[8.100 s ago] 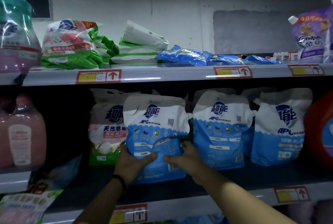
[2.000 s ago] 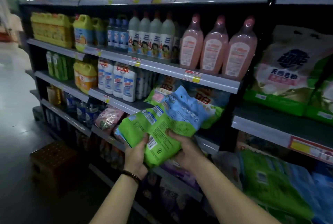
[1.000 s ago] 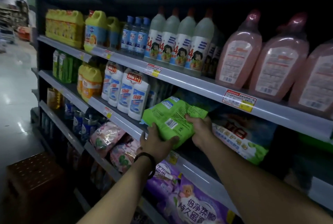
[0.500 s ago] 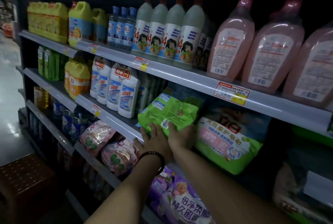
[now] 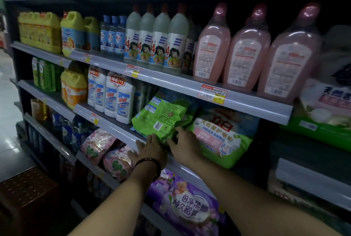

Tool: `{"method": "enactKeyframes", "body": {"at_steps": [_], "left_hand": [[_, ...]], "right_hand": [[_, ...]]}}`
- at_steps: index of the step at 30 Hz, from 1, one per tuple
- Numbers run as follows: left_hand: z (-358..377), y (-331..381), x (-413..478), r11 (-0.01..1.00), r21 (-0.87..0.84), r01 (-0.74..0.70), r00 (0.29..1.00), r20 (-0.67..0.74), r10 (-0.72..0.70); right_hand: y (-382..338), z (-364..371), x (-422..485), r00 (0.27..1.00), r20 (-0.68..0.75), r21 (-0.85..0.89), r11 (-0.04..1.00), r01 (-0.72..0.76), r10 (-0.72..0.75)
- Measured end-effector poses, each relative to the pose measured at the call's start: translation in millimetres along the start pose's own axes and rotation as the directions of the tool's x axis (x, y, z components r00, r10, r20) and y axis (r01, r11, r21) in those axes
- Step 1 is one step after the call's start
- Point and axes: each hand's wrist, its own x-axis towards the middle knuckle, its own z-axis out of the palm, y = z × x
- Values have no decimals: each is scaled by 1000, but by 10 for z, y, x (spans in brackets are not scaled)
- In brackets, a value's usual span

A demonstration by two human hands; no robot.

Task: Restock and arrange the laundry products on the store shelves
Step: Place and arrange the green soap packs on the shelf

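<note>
A green laundry powder bag (image 5: 161, 120) stands back side out on the middle shelf (image 5: 121, 131), between white bottles (image 5: 121, 101) and a larger green and white powder bag (image 5: 224, 137). My left hand (image 5: 151, 148) is just below the green bag at the shelf edge, fingers spread and straight, fingertips at the bag's bottom. My right hand (image 5: 185, 144) touches the bag's lower right corner with extended fingers. A dark bracelet sits on my left wrist.
Pink bottles (image 5: 245, 49) and white bottles (image 5: 159, 38) fill the shelf above. Pink packs (image 5: 98, 144) and a purple bag (image 5: 186, 203) lie on the shelf below. Yellow jugs (image 5: 73, 89) stand further left. A brown stool (image 5: 24, 194) stands on the floor at the lower left.
The green bag has gone from my grip in the air onto the middle shelf. My fingers have loosened from its bottom and now only touch it.
</note>
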Motion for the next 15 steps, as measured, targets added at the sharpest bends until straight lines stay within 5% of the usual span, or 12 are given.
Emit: {"method": "enactKeyframes", "body": {"at_steps": [7, 15], "left_hand": [[-142, 428, -1267, 959, -42, -280, 960, -27, 279], [486, 777, -2440, 897, -107, -428, 881, 170, 441]], "right_hand": [[176, -510, -901, 999, 27, -16, 999, 34, -33], [1173, -975, -2325, 990, -39, 53, 990, -134, 136]]}}
